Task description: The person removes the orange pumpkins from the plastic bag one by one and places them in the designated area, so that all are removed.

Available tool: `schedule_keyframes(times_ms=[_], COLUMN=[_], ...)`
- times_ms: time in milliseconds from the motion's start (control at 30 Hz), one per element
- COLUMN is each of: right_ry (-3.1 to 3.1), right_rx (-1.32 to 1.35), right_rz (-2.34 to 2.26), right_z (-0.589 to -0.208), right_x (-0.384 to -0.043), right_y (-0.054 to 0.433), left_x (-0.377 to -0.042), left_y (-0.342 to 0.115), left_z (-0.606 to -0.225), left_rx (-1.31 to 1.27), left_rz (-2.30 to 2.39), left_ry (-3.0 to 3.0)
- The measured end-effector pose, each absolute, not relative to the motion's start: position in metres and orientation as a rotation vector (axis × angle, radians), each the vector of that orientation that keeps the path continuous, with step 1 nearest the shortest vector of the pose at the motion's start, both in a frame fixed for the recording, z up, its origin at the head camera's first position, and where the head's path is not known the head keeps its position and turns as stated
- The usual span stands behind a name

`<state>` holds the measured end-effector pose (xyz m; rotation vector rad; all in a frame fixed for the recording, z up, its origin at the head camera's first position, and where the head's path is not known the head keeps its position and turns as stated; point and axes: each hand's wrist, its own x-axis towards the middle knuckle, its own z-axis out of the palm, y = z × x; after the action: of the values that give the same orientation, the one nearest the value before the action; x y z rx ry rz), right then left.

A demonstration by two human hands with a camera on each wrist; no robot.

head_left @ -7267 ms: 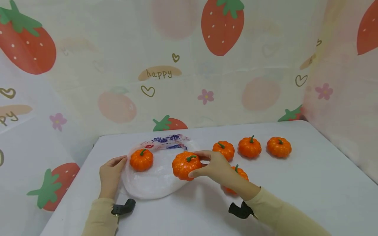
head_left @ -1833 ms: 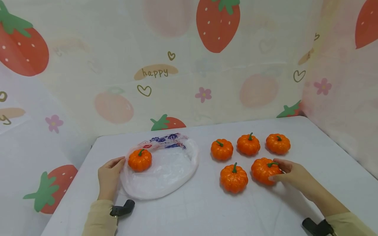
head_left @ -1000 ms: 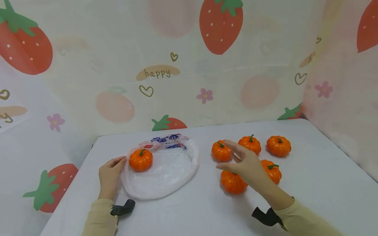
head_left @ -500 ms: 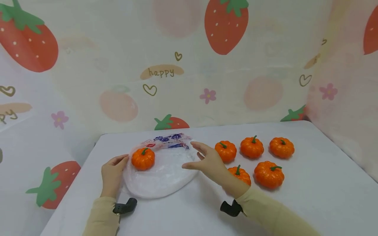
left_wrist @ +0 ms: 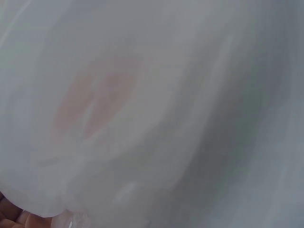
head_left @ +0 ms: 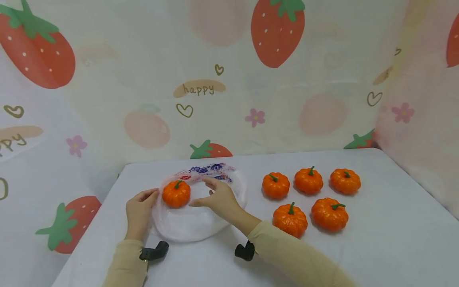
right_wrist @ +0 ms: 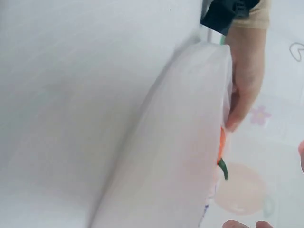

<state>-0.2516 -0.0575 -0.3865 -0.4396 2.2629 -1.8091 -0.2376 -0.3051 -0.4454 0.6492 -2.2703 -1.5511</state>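
Observation:
A white translucent plastic bag (head_left: 193,233) with blue and red print lies on the table with its mouth wide. Inside it, at the left, sits a small orange pumpkin (head_left: 176,194) with a green stem. My left hand (head_left: 139,209) pinches the bag's left rim; its fingertips are only partly seen in the left wrist view. Over the bag reaches my right hand (head_left: 222,200), thumb and fingers spread apart and holding nothing, just right of that pumpkin. In the right wrist view the bag's side (right_wrist: 175,123) hides most of the pumpkin.
Several more pumpkins stand right of the bag: one (head_left: 275,185), another (head_left: 308,181) and a third (head_left: 345,181) at the back, others (head_left: 290,221) in front. A strawberry-print sheet (head_left: 272,135) hangs behind the white table (head_left: 394,223).
Earlier my right hand carried a pumpkin from the bag to the front right and let it go. Since then it has moved left, fingers spread, over the bag. My left hand stays at the rim.

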Motion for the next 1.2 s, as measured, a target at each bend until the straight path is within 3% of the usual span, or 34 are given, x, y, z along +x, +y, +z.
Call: schedule_keyframes(times_ms=[433, 1200], right_ry=[2.437, 2.503], right_rx=[-0.363, -0.212], right_rz=[-1.708, -1.571], right_z=[-0.402, -0.415], right_x=[-0.266, -0.283], right_y=[-0.112, -0.146], left_x=[-0.241, -0.240], left_y=[-0.303, -0.304], left_z=[-0.442, -0.445], left_rx=[0.607, 0.583], left_rz=[-1.507, -1.458], left_ry=[-2.250, -2.230])
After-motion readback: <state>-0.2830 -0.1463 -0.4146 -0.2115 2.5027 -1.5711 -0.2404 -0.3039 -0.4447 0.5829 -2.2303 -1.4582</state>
